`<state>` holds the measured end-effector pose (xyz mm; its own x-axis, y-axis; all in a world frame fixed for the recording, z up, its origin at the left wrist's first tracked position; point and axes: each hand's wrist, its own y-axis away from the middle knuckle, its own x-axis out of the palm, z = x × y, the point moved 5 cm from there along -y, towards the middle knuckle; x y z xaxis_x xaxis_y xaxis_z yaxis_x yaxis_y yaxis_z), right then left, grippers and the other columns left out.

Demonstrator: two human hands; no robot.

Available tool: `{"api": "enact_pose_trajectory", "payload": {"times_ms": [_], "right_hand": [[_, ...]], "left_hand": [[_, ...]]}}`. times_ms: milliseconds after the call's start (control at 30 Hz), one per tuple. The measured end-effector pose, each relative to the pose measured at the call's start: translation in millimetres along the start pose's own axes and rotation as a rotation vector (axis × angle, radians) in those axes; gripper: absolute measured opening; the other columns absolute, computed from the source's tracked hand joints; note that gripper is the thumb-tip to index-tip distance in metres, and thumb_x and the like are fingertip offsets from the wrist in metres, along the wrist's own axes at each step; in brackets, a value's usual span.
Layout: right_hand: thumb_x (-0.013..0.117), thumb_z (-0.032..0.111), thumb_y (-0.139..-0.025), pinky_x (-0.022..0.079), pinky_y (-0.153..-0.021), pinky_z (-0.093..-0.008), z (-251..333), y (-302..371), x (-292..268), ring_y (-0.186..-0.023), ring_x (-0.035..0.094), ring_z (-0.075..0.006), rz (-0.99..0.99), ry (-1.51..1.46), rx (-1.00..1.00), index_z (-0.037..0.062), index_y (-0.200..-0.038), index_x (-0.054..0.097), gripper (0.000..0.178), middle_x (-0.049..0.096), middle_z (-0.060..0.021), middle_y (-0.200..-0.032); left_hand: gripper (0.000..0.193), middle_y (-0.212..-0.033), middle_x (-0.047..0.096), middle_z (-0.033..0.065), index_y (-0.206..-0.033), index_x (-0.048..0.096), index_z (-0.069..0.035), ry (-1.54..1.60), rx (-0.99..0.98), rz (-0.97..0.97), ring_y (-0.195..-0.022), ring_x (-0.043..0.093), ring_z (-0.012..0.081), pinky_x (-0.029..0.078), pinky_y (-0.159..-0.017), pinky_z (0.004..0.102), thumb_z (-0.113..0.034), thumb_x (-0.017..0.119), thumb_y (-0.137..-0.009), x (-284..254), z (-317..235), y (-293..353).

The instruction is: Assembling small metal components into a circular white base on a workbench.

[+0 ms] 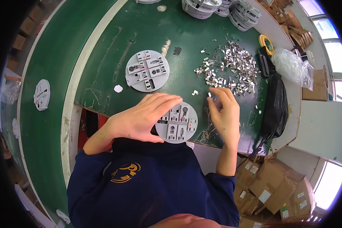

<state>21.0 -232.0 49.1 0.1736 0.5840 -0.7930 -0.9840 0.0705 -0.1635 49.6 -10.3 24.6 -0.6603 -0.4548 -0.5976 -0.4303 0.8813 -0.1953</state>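
At the table's near edge my left hand [144, 116] grips the rim of a round grey plastic disc [182, 131] with raised slotted blocks, thumb below and fingers above. The disc carries a small round dark part with a thin red wire. To its right my right hand [224, 112] pinches a small shiny metal clip [209, 94] between thumb and forefinger. Beyond that hand lies a loose heap of like metal clips [239, 64]. A second grey disc [147, 71] of the same kind lies farther off, left of the middle, apart from both hands.
Stacks of grey discs [245, 15] stand at the far edge of the green table [114, 49]. Along the right lie a yellow tape roll [266, 44], clear plastic bag [292, 64] and black pouch [275, 106]. Cardboard boxes [277, 186] sit lower right. Another disc [42, 94] lies far left.
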Motion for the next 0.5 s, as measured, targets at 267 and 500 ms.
{"api": "enact_pose_trajectory", "payload": {"times_ms": [267,500], "right_hand": [[0.071,0.003,-0.084,0.05,-0.064,-0.0348,-12,6,2,-0.072,0.066,-0.0274,-0.055,-0.019,0.107,-0.0001,-0.098,0.068,0.014,0.068,-0.0117,-0.094],[0.073,-0.005,-0.079,0.039,-0.054,-0.0227,3,19,-4,-0.064,0.054,-0.0052,0.094,-0.359,0.278,-0.0011,-0.087,0.07,0.01,0.068,-0.0039,-0.084]], "left_hand": [[0.097,-0.155,0.033,0.0194,-0.147,0.038,-0.004,-0.018,0.018,-0.105,-0.137,0.037,0.0387,0.034,-0.11,0.0486,-0.027,0.088,-0.067,9,-8,-6],[0.086,-0.154,0.034,0.0191,-0.142,0.047,-0.004,-0.032,-0.017,-0.109,-0.137,0.037,0.0395,0.033,-0.112,0.0478,-0.028,0.087,-0.07,18,-8,-9]]}}
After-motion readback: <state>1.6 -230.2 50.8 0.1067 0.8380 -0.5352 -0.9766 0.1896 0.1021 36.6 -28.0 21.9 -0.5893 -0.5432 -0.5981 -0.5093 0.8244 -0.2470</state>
